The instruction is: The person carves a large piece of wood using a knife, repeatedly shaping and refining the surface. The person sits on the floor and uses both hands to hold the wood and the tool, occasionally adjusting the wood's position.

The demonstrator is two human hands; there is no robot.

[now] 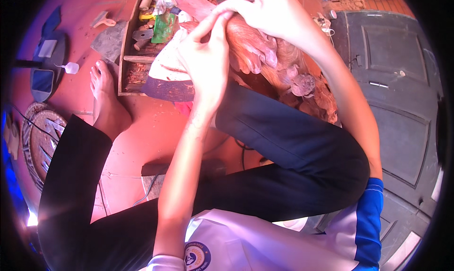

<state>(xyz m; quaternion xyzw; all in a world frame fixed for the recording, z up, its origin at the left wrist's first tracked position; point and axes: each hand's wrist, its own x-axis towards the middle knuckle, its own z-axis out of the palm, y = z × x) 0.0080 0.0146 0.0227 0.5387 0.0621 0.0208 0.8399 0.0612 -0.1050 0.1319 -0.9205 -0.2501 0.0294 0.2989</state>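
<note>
I see a large reddish wood carving (265,58) propped over my right knee, above the red floor (137,143), beside the wooden tool tray (130,58). I judge it heavy, rigid and knobby, with thin carved lobes that could chip, so I would grip the thick body. My left hand (205,63) presses its upper face, fingers (213,25) extended against it. My right hand (267,8) curls over the top; whether those fingers pinch a tool I cannot tell.
</note>
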